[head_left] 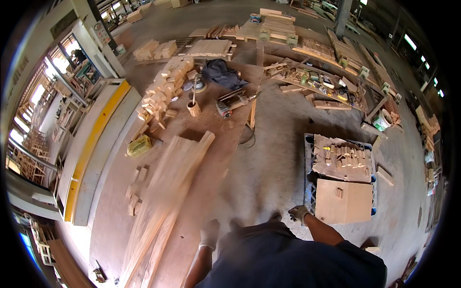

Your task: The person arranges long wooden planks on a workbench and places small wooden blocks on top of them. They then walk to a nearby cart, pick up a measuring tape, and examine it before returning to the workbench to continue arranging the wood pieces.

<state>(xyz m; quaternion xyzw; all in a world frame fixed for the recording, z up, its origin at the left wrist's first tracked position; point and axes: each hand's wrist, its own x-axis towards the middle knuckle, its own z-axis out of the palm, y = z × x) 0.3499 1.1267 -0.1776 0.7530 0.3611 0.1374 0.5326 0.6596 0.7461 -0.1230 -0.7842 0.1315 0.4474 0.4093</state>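
Note:
My left hand (210, 234), in a pale work glove, hangs beside the right edge of the low brown table. It is blurred, and how its fingers are set does not show clearly. Nearest to it, on the table, lie long planed wooden boards (168, 185), set side by side lengthwise. My right hand (299, 214), also gloved, is out to my right, just left of the blue pallet (308, 185). Its fingers are curled; whether something small is in them I cannot make out. Flat cardboard (343, 211) and several small wood blocks (348, 156) lie on that pallet.
Stacked wood blocks (161, 91), a wooden cup (194, 109), a dark cloth (223, 74), a power tool (224, 109) and a yellow wrapped bundle (139, 146) occupy the table (216, 139). A cluttered bench (312, 79) and white bucket (382, 120) stand far right; an offcut (385, 175) lies beside the pallet.

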